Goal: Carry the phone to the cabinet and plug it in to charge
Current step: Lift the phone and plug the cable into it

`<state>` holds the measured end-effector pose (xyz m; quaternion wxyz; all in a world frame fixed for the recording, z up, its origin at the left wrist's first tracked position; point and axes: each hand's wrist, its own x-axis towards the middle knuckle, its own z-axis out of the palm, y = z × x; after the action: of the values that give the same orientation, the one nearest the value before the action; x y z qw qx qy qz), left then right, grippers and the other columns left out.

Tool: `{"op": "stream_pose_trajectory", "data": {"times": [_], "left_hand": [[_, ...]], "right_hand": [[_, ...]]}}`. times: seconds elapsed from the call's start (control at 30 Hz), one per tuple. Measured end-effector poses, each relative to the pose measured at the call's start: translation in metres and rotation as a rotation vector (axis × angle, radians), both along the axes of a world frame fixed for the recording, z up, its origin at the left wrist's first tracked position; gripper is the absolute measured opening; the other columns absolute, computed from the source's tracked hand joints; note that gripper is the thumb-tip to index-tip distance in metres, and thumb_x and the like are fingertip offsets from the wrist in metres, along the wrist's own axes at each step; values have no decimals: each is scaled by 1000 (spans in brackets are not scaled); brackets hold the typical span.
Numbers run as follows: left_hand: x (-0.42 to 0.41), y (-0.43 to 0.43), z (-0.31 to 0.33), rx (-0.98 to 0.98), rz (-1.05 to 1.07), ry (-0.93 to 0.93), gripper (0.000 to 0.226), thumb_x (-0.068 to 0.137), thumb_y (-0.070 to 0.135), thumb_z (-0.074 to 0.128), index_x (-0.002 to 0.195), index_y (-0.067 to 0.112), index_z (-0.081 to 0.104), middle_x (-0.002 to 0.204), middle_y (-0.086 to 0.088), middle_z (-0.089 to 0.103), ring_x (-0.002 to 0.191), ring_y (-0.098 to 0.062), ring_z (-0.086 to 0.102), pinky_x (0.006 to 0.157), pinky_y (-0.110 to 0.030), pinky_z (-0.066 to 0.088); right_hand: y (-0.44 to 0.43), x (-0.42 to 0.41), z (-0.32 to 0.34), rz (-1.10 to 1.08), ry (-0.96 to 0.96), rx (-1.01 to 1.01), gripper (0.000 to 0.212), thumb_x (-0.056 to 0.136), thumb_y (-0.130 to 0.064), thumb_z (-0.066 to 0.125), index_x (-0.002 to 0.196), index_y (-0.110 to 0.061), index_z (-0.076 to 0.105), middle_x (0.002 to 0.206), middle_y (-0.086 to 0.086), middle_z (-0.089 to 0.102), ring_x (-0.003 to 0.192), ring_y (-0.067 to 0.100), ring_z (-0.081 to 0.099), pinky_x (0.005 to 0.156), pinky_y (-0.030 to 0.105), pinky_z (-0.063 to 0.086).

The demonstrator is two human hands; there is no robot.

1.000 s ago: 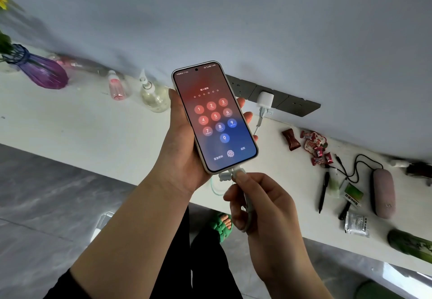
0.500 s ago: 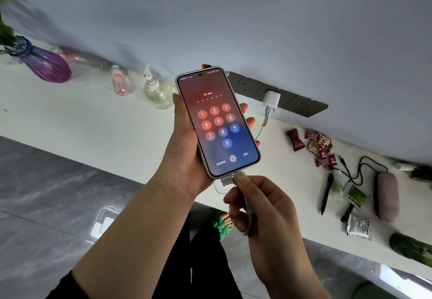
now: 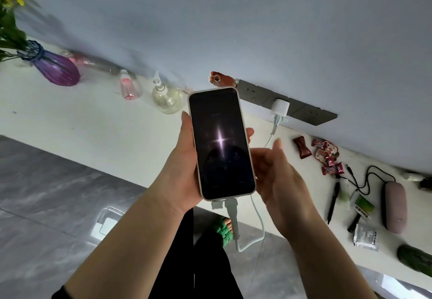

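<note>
Now the left hand (image 3: 180,172) is gripping the phone (image 3: 221,143) at frame center; the right hand (image 3: 278,177), open, has released the seated cable (image 3: 257,219), and the keypad has given way to a charging animation.

I see both bare forearms reaching up from the bottom of the view, wrists close together. My left hand (image 3: 180,170) is curled in a grip around the phone (image 3: 221,143) — thumb along its left edge, fingertips (image 3: 249,132) showing past the right edge. My right hand (image 3: 278,174) sits just beside it, palm turned inward, fingers loosely spread and holding nothing (whether it brushes the phone's edge, I cannot tell).
</note>
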<state>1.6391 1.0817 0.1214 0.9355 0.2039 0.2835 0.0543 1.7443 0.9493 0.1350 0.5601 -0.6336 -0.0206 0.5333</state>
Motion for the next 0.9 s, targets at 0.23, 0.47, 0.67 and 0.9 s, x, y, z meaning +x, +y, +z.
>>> {"op": "stream_pose_trajectory", "data": {"times": [0.23,0.47,0.67,0.9], "left_hand": [[-23,18,-53,61,-22,305,84,82,75,23,129,14,56,128,-16,62,117,-32,61,105,-49,44],[-48,46,-140,12,-124,594,58,86,70,28,117,34,62,121,1,68,110,-23,63,83,-48,54],[-46,69,-203,54,-122,700,43,91,62,31,111,40,63,111,9,70,100,-16,63,75,-39,51],[-32,86,-235,207,-93,800,39,92,49,35,75,35,68,69,15,73,84,-13,63,73,-34,45]], "right_hand": [[42,-22,-65,-60,327,-82,44,103,-40,34,98,-18,71,97,10,78,97,27,73,77,35,61],[57,-43,-155,-154,391,-170,42,100,-34,45,127,-5,60,127,23,64,118,39,60,94,50,53],[81,-43,-213,-107,268,-279,36,99,-30,50,121,-4,63,125,29,61,115,43,59,103,53,46],[106,-39,-236,-114,156,-361,19,97,-21,54,91,-17,71,89,8,67,83,23,61,72,31,50]]}}
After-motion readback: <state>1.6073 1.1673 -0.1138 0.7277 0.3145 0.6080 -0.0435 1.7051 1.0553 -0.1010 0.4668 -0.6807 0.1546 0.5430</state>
